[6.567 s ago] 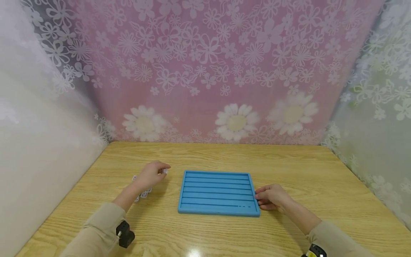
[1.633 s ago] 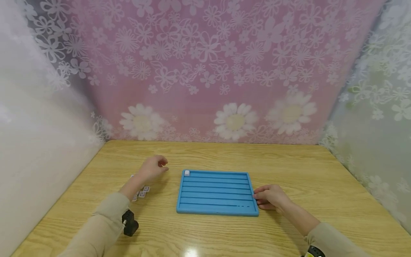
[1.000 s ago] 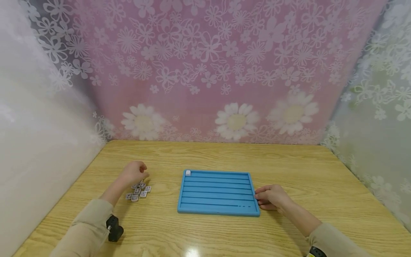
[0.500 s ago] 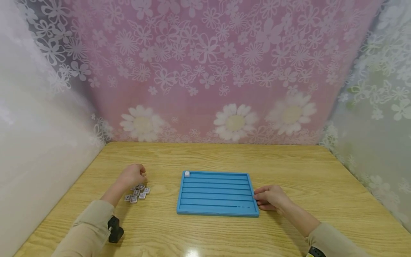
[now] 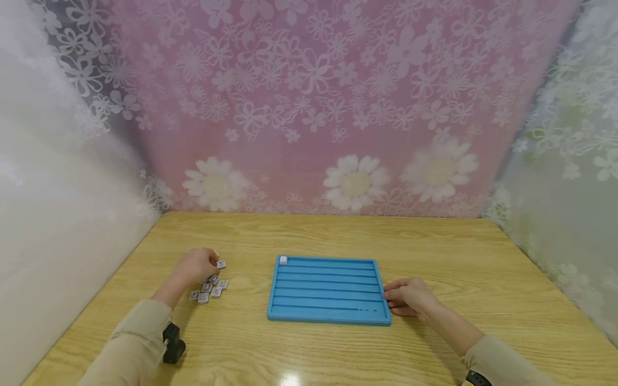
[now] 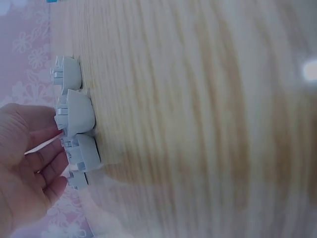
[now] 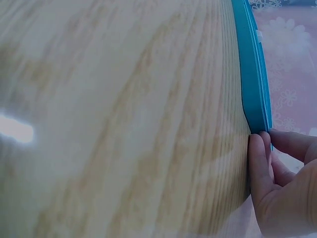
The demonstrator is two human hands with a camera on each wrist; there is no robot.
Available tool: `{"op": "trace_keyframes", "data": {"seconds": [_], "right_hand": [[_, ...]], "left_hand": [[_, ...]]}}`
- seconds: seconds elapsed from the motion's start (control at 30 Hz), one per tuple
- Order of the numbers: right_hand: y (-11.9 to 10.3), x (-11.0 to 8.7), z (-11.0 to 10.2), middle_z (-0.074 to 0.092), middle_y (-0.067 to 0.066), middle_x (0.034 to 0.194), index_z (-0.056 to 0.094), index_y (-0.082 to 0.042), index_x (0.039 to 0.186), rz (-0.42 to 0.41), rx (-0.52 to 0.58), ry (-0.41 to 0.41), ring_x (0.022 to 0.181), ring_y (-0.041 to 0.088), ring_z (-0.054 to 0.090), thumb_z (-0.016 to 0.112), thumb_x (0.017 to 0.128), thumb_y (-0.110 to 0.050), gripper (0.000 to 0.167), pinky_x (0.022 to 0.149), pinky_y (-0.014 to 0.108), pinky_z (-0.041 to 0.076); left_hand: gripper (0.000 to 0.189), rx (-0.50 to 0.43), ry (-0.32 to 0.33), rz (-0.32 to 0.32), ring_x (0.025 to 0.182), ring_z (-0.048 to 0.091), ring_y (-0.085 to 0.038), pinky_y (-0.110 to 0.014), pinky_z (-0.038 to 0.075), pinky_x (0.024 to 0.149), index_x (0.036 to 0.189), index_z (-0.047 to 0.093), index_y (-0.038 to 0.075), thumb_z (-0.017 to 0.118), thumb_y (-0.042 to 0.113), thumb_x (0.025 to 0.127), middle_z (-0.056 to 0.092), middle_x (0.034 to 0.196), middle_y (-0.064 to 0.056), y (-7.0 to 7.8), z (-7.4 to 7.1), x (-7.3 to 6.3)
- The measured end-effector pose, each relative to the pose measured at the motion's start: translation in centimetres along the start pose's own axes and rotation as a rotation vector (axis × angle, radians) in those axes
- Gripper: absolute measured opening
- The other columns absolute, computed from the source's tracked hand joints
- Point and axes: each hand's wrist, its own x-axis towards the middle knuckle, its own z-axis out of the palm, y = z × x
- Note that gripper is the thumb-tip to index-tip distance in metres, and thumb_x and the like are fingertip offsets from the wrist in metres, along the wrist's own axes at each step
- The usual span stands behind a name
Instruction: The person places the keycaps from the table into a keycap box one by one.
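Note:
Several white keycaps (image 5: pixel 206 289) lie in a loose cluster on the left of the table, undersides up. In the left wrist view, the keycaps (image 6: pixel 79 111) have pieces like switches on them. My left hand (image 5: pixel 195 264) hovers at the cluster's far side, fingers bent. Another keycap (image 5: pixel 221 264) lies right at its fingertips, which are partly hidden, so whether they pinch anything is unclear. A blue ridged tray (image 5: pixel 328 289) sits mid-table with one white keycap (image 5: pixel 283 260) in its far left corner. My right hand (image 5: pixel 410 296) pinches the tray's right edge between thumb and fingers.
The wooden table (image 5: pixel 434 241) ends at a pink floral curtain (image 5: pixel 309 107) behind, with pale curtains on both sides. A black wrist camera (image 5: pixel 173 343) is strapped to the left sleeve.
A white keycap that my left hand held earlier now sits in the tray's corner. That hand has moved left to the cluster, and a keycap now shows beside its fingertips. The right hand stays put.

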Motion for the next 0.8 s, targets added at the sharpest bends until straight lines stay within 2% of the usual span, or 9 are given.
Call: {"op": "trace_keyframes", "data": {"seconds": [0.17,0.37,0.63,0.8], "right_hand": [[-0.04,0.03,-0.09,0.062,0.006,0.072,0.053,0.015,0.114,0.003,0.003,0.0,0.061,0.013,0.059,0.064,0.084,-0.001,0.036,0.059,0.028,0.053],[-0.14,0.05,-0.06,0.062,0.006,0.073,0.054,0.015,0.114,0.002,0.002,-0.005,0.062,0.013,0.059,0.064,0.084,-0.001,0.035,0.059,0.028,0.053],[-0.07,0.05,-0.06,0.062,0.007,0.074,0.054,0.015,0.114,0.0,0.006,-0.005,0.061,0.014,0.059,0.064,0.084,-0.001,0.035,0.059,0.028,0.053],[0.01,0.03,-0.05,0.062,0.006,0.073,0.054,0.014,0.114,0.001,0.01,-0.002,0.061,0.014,0.059,0.063,0.084,0.0,0.034,0.058,0.028,0.053]], "left_hand": [[0.033,-0.019,-0.014,0.026,0.08,0.06,-0.025,-0.043,0.047,0.071,0.104,0.065,-0.002,0.071,0.02,0.08,0.065,0.09,-0.009,-0.05,0.09,0.31],[0.031,0.019,-0.019,0.043,0.079,0.058,-0.023,-0.046,0.043,0.074,0.104,0.066,0.002,0.07,0.023,0.082,0.063,0.088,-0.005,-0.08,0.23,0.57],[0.023,0.034,-0.011,0.076,0.082,0.057,-0.025,-0.054,0.036,0.081,0.103,0.067,0.005,0.066,0.02,0.085,0.063,0.088,-0.004,0.24,0.49,0.74],[0.022,0.009,0.013,0.088,0.081,0.057,-0.024,-0.049,0.041,0.078,0.102,0.067,0.003,0.065,0.017,0.085,0.064,0.09,-0.007,0.17,0.63,1.06]]}}
